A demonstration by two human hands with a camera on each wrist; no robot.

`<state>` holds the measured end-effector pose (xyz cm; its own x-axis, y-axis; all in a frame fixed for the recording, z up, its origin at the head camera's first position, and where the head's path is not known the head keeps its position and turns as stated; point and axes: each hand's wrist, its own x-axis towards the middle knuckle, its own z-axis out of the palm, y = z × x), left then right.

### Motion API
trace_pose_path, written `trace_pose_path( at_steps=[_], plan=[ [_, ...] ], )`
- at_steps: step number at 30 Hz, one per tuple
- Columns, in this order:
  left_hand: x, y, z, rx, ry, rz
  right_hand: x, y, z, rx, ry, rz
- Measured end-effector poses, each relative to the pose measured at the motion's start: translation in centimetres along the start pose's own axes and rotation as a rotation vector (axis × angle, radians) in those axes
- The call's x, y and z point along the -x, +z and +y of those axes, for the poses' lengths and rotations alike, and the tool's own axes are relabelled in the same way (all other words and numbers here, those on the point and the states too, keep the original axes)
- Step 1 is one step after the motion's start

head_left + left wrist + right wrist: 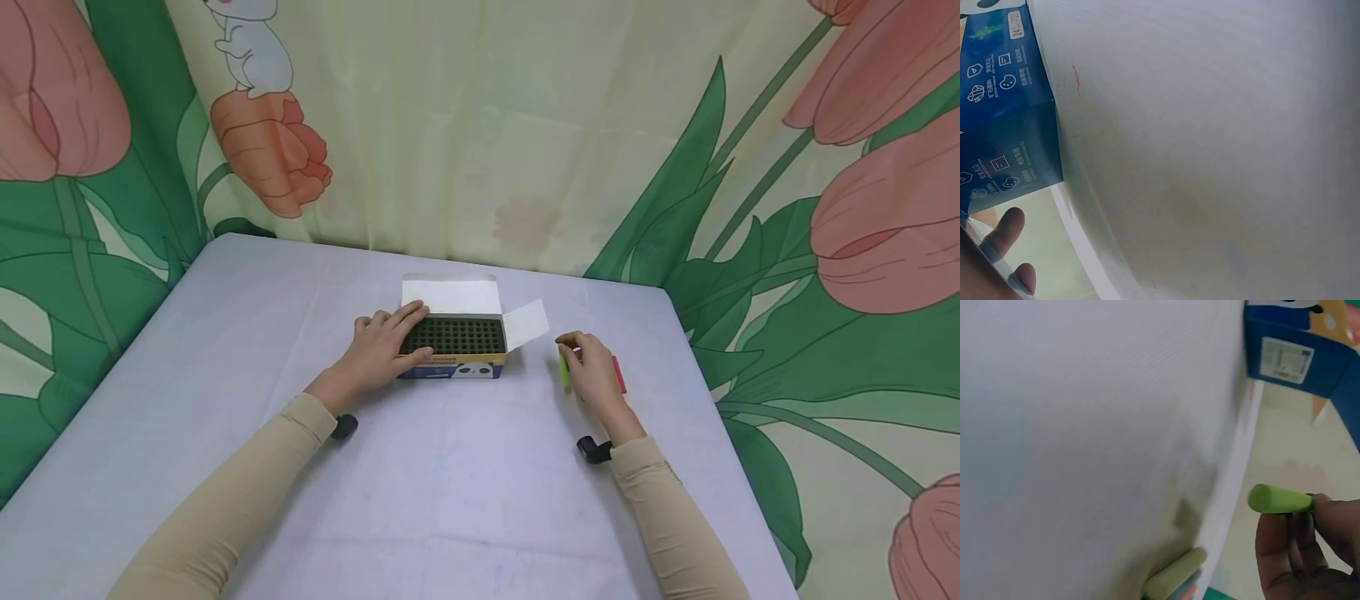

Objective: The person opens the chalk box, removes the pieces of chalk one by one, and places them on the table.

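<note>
Chalk stick (pixel 564 367), green, sits pinched in the right hand (pixel 592 375) near the desk's (pixel 465 483) far right corner, just off the surface, w/ a red stick (pixel 619 374) lying on the desk beside the hand on its right. Head view: the box (pixel 457 346), open, w/ white lid flaps folded back & a dark tray of holes inside, stands towards the middle of the desk's far edge, well left of the chalk. Left hand (pixel 386 346) rests on the box's left end, fingers straight over the tray, thumb along the front wall. Both forearms wear beige sleeves. Tulip-print curtain hangs behind the desk.

Left wrist view: blue side of the box (pixel 1004 106) w/ white icons fills the upper left; two fingertips (pixel 1007 228) show at the lower left (how the rest of the fingers lie can't be told here). The desk cloth fills the rest.

Right wrist view: thumb & fingers are clamped on the green chalk stick (pixel 1279 500), its round end pointing towards the box (pixel 1297 359). More sticks (pixel 1175 584), pale green w/ other colours under, lie on the desk near its edge, below the hand.
</note>
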<state>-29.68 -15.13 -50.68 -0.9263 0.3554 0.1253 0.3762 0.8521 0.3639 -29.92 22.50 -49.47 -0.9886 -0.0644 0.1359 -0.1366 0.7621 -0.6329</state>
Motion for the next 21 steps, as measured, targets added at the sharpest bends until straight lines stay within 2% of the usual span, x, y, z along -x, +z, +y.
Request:
trace_pose_path(
  at_steps=[7,21],
  plan=[
    [0.0,-0.2,0.1,-0.003,-0.001,0.0,0.2,0.1,1.8,0.146,-0.036,-0.067],
    [0.1,-0.2,0.1,0.001,0.003,0.003,0.3,-0.1,2.8,0.245,-0.036,-0.135]
  ],
)
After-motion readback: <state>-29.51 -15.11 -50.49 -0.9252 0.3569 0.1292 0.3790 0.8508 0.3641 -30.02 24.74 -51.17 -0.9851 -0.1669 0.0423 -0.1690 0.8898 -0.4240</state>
